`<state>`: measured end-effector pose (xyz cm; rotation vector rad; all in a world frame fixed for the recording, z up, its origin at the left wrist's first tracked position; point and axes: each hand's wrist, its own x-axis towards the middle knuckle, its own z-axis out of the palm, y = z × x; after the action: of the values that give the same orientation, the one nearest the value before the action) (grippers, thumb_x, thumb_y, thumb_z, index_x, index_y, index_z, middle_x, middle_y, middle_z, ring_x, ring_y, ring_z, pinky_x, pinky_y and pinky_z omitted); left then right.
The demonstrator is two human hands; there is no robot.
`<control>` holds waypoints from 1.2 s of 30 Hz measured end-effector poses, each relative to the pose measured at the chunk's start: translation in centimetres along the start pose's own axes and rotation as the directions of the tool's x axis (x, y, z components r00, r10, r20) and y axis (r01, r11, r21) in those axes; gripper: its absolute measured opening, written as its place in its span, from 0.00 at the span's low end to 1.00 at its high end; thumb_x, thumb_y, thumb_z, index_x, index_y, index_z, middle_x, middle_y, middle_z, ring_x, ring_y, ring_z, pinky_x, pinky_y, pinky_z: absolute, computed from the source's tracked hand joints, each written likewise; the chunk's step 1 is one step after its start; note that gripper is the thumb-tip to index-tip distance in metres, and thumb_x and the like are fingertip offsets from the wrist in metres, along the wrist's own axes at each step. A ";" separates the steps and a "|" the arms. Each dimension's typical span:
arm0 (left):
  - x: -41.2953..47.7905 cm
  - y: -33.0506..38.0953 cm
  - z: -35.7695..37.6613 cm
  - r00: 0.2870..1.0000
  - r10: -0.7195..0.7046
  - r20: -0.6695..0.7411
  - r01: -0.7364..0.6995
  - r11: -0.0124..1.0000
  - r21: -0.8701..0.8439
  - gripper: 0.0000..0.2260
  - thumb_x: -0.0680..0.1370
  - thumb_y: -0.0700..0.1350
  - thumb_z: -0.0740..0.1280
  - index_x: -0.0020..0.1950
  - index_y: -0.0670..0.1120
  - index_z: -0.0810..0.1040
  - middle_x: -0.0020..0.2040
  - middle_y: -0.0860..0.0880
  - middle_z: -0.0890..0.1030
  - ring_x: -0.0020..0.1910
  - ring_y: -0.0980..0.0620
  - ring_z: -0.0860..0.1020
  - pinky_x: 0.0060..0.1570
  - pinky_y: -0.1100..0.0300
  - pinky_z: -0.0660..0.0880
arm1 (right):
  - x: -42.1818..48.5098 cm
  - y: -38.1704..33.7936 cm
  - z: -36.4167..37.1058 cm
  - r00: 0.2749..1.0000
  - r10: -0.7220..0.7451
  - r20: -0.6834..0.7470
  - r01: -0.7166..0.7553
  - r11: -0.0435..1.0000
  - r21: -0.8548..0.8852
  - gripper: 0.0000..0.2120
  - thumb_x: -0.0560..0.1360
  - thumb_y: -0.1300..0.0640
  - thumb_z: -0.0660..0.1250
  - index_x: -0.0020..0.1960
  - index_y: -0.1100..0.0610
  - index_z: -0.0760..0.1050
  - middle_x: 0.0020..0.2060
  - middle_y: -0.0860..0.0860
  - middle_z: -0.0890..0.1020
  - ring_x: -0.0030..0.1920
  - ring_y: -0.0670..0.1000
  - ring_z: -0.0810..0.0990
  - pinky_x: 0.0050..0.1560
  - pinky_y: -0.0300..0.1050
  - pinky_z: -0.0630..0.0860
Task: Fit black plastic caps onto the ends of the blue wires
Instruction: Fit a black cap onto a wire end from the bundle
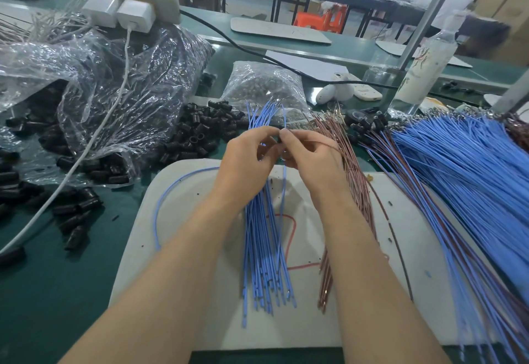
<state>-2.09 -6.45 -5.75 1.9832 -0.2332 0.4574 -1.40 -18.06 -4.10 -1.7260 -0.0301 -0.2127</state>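
Forearms: rising from bottom edge toward frame centre, above white mat.
Left hand: fingers curled round bundle of blue wires.
Right hand: thumb and forefinger pinching single blue wire.
Wire axis: bottom to top, terminal ends fanned toward upper centre.
Black caps: heaped left of centre on green bench.
Hidden: any cap between fingertips, cannot tell.
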 end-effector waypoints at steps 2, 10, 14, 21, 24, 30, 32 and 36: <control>0.0 0.0 0.0 1.000 0.018 -0.007 -0.018 0.999 0.033 0.07 0.76 0.40 0.67 0.52 0.48 0.80 0.42 0.53 0.82 0.42 0.55 0.80 0.47 0.62 0.76 | 0.0 0.2 -0.1 1.000 -0.025 0.014 0.026 0.996 -0.081 0.06 0.74 0.55 0.70 0.38 0.50 0.77 0.37 0.52 0.84 0.42 0.53 0.84 0.50 0.52 0.81; 0.1 -0.1 -0.1 1.000 -0.006 0.006 0.005 0.986 0.165 0.05 0.78 0.41 0.65 0.44 0.45 0.79 0.37 0.48 0.81 0.39 0.49 0.78 0.43 0.55 0.75 | 0.4 0.0 -0.8 0.993 0.038 -0.109 -0.014 0.978 0.209 0.06 0.76 0.60 0.69 0.40 0.54 0.77 0.30 0.46 0.81 0.31 0.41 0.78 0.38 0.33 0.77; 0.0 0.1 -0.2 1.000 0.007 -0.015 -0.005 0.989 0.147 0.05 0.78 0.39 0.64 0.44 0.44 0.78 0.37 0.48 0.80 0.39 0.49 0.77 0.42 0.57 0.72 | 0.3 0.0 -0.4 0.996 0.060 -0.072 -0.035 0.951 0.307 0.05 0.76 0.60 0.69 0.41 0.56 0.77 0.29 0.46 0.81 0.31 0.42 0.78 0.37 0.33 0.76; -0.3 0.8 -0.5 0.997 0.025 -0.068 -0.020 0.997 0.068 0.05 0.78 0.40 0.64 0.44 0.43 0.77 0.37 0.47 0.79 0.37 0.52 0.74 0.38 0.65 0.70 | 0.4 0.3 -0.1 0.995 0.074 -0.061 -0.052 0.949 0.312 0.06 0.76 0.62 0.68 0.40 0.57 0.77 0.27 0.46 0.80 0.29 0.41 0.78 0.37 0.35 0.76; -0.2 0.7 -0.6 1.000 -0.002 -0.016 0.004 0.997 0.078 0.05 0.78 0.41 0.64 0.45 0.44 0.78 0.38 0.50 0.80 0.38 0.54 0.75 0.38 0.69 0.69 | 0.3 0.2 0.1 0.995 0.076 -0.066 -0.043 0.914 0.403 0.05 0.75 0.62 0.68 0.41 0.58 0.78 0.27 0.46 0.81 0.31 0.42 0.79 0.36 0.34 0.76; -0.1 0.7 -0.5 1.000 -0.007 0.011 0.006 0.997 0.074 0.05 0.79 0.41 0.64 0.44 0.46 0.79 0.37 0.51 0.80 0.37 0.54 0.76 0.37 0.70 0.69 | 0.4 0.3 -0.2 0.997 0.061 -0.050 -0.043 0.953 0.301 0.04 0.74 0.59 0.71 0.41 0.54 0.79 0.30 0.46 0.82 0.34 0.44 0.79 0.40 0.36 0.77; -0.1 0.6 -0.6 1.000 -0.001 -0.025 0.003 0.998 0.062 0.06 0.78 0.40 0.65 0.43 0.44 0.79 0.36 0.49 0.81 0.36 0.52 0.77 0.37 0.65 0.71 | 0.2 0.6 0.0 0.998 0.061 0.025 -0.064 0.976 0.210 0.02 0.74 0.57 0.71 0.44 0.55 0.80 0.34 0.48 0.84 0.36 0.43 0.81 0.42 0.36 0.77; -0.1 0.6 -0.6 0.998 -0.035 -0.052 0.037 0.998 0.041 0.06 0.78 0.41 0.65 0.44 0.43 0.81 0.37 0.48 0.82 0.38 0.51 0.79 0.41 0.59 0.74 | 0.0 0.5 0.5 0.997 0.064 0.047 -0.072 0.975 0.212 0.03 0.74 0.58 0.71 0.42 0.56 0.79 0.33 0.47 0.83 0.36 0.42 0.81 0.42 0.35 0.77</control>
<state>-2.46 -6.16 -5.09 2.0104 -0.1566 0.4922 -1.26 -17.64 -4.67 -1.5142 -0.0222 -0.1197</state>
